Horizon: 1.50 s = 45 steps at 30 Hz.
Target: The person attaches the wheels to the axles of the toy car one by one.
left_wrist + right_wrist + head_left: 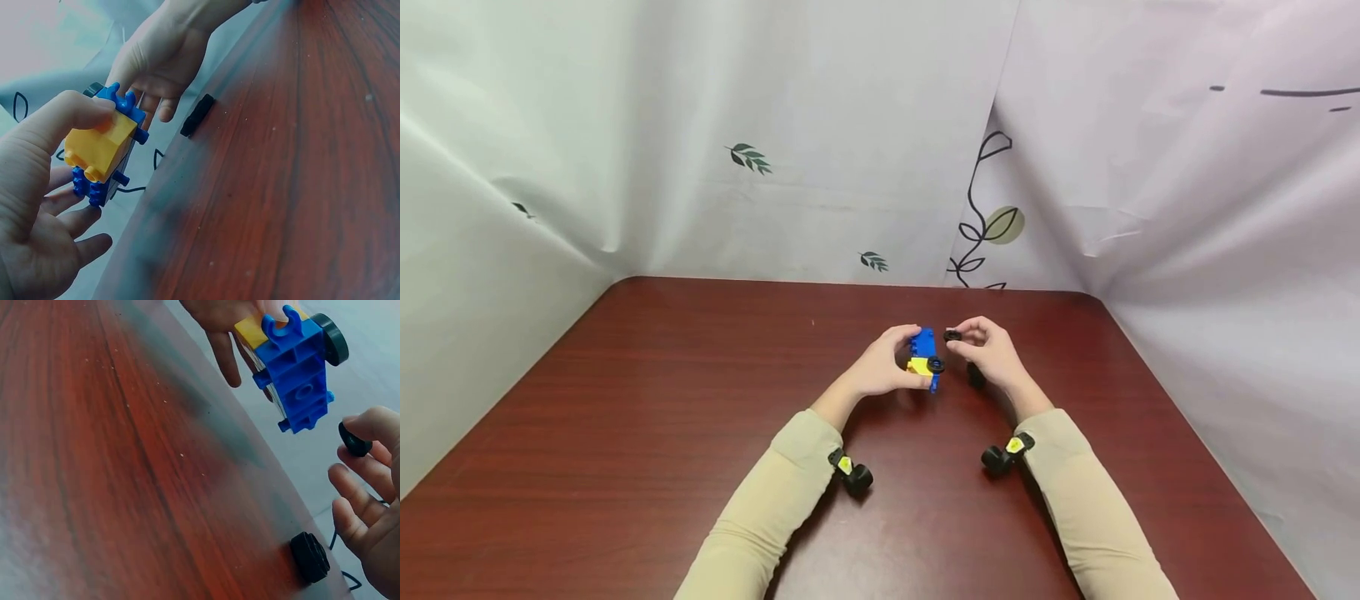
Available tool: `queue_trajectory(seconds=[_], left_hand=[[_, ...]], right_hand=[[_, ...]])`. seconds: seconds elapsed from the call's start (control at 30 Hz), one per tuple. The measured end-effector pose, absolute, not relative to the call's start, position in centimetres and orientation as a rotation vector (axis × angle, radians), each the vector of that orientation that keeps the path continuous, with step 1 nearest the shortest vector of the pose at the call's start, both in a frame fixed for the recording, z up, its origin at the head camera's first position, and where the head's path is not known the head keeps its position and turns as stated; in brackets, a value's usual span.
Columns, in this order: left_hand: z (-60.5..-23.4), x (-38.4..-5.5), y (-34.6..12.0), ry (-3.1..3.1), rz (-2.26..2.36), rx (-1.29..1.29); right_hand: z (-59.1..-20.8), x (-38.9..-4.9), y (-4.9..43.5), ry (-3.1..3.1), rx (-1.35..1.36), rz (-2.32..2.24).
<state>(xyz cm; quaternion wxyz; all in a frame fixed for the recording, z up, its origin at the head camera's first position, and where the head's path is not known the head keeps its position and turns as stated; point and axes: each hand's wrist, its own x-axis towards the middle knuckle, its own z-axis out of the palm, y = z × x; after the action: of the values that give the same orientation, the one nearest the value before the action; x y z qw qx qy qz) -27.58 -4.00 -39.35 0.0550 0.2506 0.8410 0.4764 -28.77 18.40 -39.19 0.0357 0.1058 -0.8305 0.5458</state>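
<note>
My left hand (880, 364) grips a toy car (301, 381) with a blue chassis and a yellow block (103, 144) on it, its underside turned toward the right hand. One black wheel (331, 339) sits on an axle end beside the hook-shaped coupling; the other visible axle pegs are bare. Between thumb and index finger, my right hand (996, 354) pinches another black wheel (354, 441), a short gap away from the chassis. Its other fingers are loosely bent.
More black wheels (309, 557) rest on the brown wooden table (700, 375) below the right hand. A pale patterned cloth (820, 208) hangs behind the table's far edge. Each wrist carries a small black camera (857, 478).
</note>
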Motion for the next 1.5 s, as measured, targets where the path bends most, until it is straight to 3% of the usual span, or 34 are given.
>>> queue_trajectory(seconds=[0.33,0.73,1.5], left_hand=[[-39.0,-27.5,-3.8,2.564,1.422,0.8],[-38.8,-27.2,-3.6,2.525,1.444,0.761],[-38.8,-26.9,-3.3,2.51,1.489,0.853]], right_hand=[[-38.5,-28.4,17.8,-2.542,0.364,1.712],[-35.4,-25.7,16.3,-2.564,0.402,1.686],[-38.2,-27.7,16.7,-2.481,0.403,1.741]])
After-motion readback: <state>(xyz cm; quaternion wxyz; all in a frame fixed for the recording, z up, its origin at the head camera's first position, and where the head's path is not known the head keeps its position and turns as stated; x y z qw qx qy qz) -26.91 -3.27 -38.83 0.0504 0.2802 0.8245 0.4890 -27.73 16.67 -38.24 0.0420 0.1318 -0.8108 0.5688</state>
